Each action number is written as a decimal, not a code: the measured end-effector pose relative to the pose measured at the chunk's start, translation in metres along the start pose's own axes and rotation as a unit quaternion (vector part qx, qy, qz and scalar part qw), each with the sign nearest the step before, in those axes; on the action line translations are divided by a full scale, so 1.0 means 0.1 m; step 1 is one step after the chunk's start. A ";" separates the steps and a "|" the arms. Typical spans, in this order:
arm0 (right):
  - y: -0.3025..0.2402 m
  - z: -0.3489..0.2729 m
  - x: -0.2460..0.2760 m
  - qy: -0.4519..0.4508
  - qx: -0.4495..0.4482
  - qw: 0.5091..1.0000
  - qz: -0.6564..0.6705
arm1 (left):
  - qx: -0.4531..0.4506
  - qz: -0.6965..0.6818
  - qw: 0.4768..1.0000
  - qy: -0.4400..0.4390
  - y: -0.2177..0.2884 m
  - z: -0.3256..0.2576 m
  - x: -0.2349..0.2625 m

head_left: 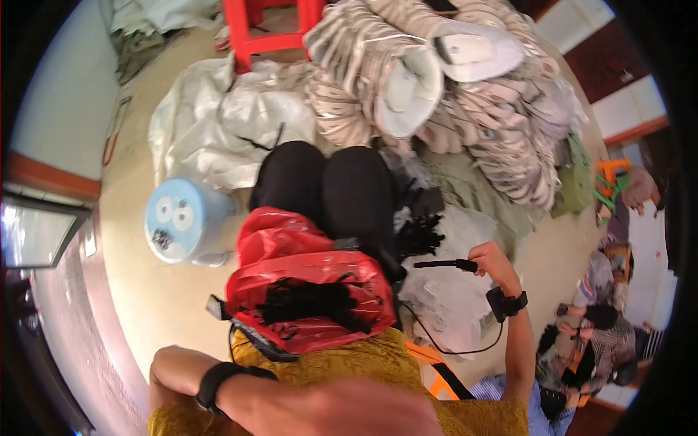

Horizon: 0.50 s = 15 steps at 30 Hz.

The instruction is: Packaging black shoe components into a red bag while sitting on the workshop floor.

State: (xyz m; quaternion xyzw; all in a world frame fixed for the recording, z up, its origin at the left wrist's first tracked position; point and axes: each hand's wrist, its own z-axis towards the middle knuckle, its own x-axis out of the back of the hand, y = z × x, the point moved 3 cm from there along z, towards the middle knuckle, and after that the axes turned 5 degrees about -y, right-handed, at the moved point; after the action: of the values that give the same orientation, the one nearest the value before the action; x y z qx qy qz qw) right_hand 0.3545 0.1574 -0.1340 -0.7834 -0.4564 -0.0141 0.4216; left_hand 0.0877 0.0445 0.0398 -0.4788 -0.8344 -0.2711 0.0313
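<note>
My right hand [492, 261] is raised to the right of my knees. Its fingers are closed on one end of a thin black strip [440, 264], which points left. My left hand [363, 410] is across my body at the lower edge, smeared by motion, so its fingers cannot be made out. On my lap lies an open red plastic bag [280, 236]. Inside it are many black strips [309, 304]. A bunch of black strips [422, 236] rests beside my right knee. Both wrists wear black bands, and a cable runs to the right one.
A light blue stool [174, 220] stands at left, a red stool [273, 36] ahead. White sacking [225, 120] covers the floor near it. Large bundles of pale, layered, shoe-like pieces [403, 80] are heaped ahead. Clear plastic [447, 283] lies at right. Other people [614, 349] sit far right.
</note>
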 end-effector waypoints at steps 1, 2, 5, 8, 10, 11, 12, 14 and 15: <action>0.18 0.14 0.02 -0.012 0.015 0.999 -0.032 | -0.304 -0.183 0.935 0.028 0.11 -0.11 0.00; 0.31 0.32 0.00 0.011 0.073 0.992 -0.101 | -0.569 -0.334 0.748 0.076 0.07 -0.40 0.01; 0.64 0.59 0.08 0.141 0.008 0.962 -0.234 | -0.751 -0.482 0.431 0.133 -0.31 -0.63 -0.06; 0.45 0.65 0.01 0.132 -0.005 0.989 -0.066 | -0.772 -0.386 0.449 0.228 -0.54 -0.71 0.08; 0.27 0.68 -0.06 0.104 0.019 0.993 -0.046 | -0.798 -0.202 0.526 0.213 -0.79 -0.77 0.31; 0.23 0.70 -0.09 0.102 0.023 0.994 -0.033 | -0.798 -0.105 0.571 0.163 -0.99 -0.75 0.42; 0.11 0.69 -0.15 0.091 0.016 0.996 -0.012 | -0.794 -0.103 0.574 0.171 -1.29 -0.69 0.43; -0.05 0.67 -0.27 0.071 0.042 0.995 -0.052 | -0.449 -0.105 0.748 0.477 -2.14 -0.32 0.54; -0.20 0.62 -0.36 0.060 0.046 0.996 -0.054 | -0.312 -0.251 0.736 0.546 -2.66 -0.05 0.59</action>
State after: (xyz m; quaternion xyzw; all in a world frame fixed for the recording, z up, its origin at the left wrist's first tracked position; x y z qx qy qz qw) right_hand 0.2961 0.1785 -0.1758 -0.7350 -0.4725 -0.0627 0.4823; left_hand -0.1627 -0.0166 -0.0500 -0.0046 -0.6325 -0.7291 0.2613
